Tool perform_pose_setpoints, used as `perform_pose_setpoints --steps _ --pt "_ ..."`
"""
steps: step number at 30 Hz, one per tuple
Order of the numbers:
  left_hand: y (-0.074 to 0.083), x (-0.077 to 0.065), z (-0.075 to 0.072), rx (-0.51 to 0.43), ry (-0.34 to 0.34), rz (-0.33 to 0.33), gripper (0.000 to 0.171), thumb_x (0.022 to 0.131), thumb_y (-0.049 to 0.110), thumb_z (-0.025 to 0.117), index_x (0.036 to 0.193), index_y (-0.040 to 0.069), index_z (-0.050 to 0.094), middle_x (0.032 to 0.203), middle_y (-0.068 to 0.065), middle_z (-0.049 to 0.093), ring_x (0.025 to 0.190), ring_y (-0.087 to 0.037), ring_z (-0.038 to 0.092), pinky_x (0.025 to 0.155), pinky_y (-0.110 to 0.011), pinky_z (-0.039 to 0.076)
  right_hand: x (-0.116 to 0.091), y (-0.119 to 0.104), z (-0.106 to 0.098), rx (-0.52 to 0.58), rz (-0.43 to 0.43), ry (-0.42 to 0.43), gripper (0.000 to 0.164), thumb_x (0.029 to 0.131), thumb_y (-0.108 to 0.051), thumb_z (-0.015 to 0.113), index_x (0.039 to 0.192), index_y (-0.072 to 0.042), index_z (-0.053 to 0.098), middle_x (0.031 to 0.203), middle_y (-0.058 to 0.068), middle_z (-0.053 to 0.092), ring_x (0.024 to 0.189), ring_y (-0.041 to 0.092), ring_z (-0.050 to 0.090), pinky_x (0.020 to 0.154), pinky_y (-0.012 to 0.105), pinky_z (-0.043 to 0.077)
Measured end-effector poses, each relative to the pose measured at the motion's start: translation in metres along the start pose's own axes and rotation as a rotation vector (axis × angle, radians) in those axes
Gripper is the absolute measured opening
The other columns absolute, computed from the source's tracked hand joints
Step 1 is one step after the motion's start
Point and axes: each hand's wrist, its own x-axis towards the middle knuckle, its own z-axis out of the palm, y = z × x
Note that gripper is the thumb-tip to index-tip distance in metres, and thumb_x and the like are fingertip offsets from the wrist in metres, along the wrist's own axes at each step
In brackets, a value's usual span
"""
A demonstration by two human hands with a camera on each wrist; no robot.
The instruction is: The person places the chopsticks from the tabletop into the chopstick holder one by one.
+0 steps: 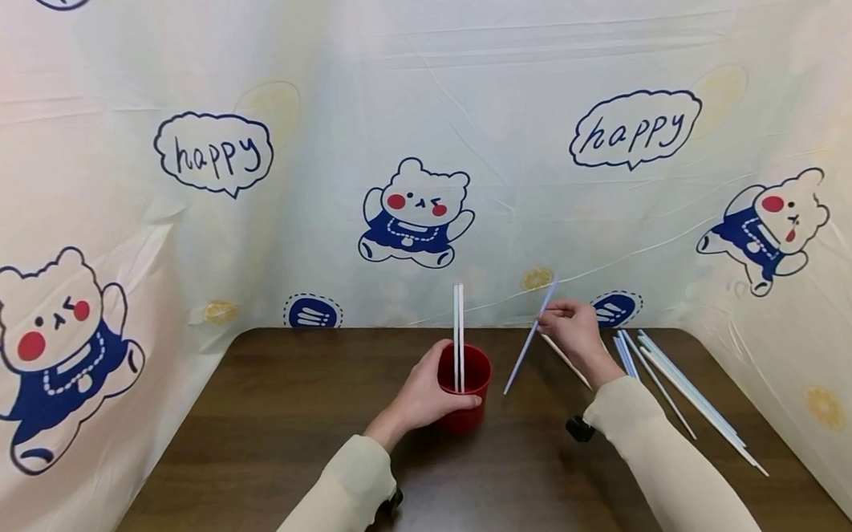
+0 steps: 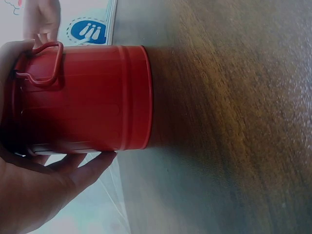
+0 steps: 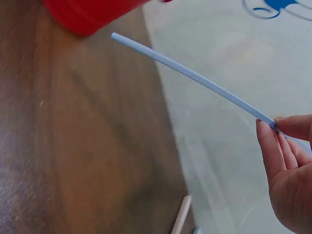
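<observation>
I have the right hand (image 1: 573,335) with its fingers (image 3: 269,146) and thumb pinching a pale blue stick (image 1: 523,356) above its middle — a small contact on something thin, so I'd expect even a light knock to swivel it or slide it loose. It slants, its lower end near the red cup (image 1: 470,412) but apart from it; if I misjudge depth on these feeds, that end could strike the rim. My left hand (image 1: 425,390) is wrapped round the cup near its top (whether the base sits fully flat, I can't tell). Should that grip relax, a bump could tip the cup, since two white sticks (image 1: 459,336) stand inside, rising well above the rim. Farther out, a pale stick (image 1: 565,362) lies on the counter (image 1: 263,467) below the right hand, and loose sticks (image 1: 693,393) lie beside the right sleeve (image 1: 652,439) — a careless elbow sweep could set them rolling.
</observation>
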Motion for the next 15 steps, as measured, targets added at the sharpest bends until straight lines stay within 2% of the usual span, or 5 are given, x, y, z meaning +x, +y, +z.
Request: perform_pose_setpoints --steps 7,15 --pt "0.002 0.001 -0.002 -0.012 0.007 0.021 0.084 0.076 0.029 0.089 0.145 0.018 0.042 0.137 -0.001 0.056 0.123 -0.023 0.054 0.091 -0.045 0.056 -0.001 -0.021 0.005 0.099 -0.011 0.006 0.034 0.092 0.008 0.067 0.121 0.019 0.054 0.082 0.002 0.069 0.072 0.011 0.071 0.071 0.025 0.060" --pt "0.001 -0.001 0.000 -0.009 0.005 0.019 0.085 0.077 0.030 0.089 0.146 0.017 0.042 0.137 -0.002 0.056 0.123 -0.023 0.054 0.093 -0.046 0.055 -0.007 -0.033 0.011 0.142 0.001 -0.021 0.034 0.092 0.009 0.066 0.122 0.018 0.053 0.083 0.001 0.069 0.075 0.011 0.071 0.075 0.024 0.060"
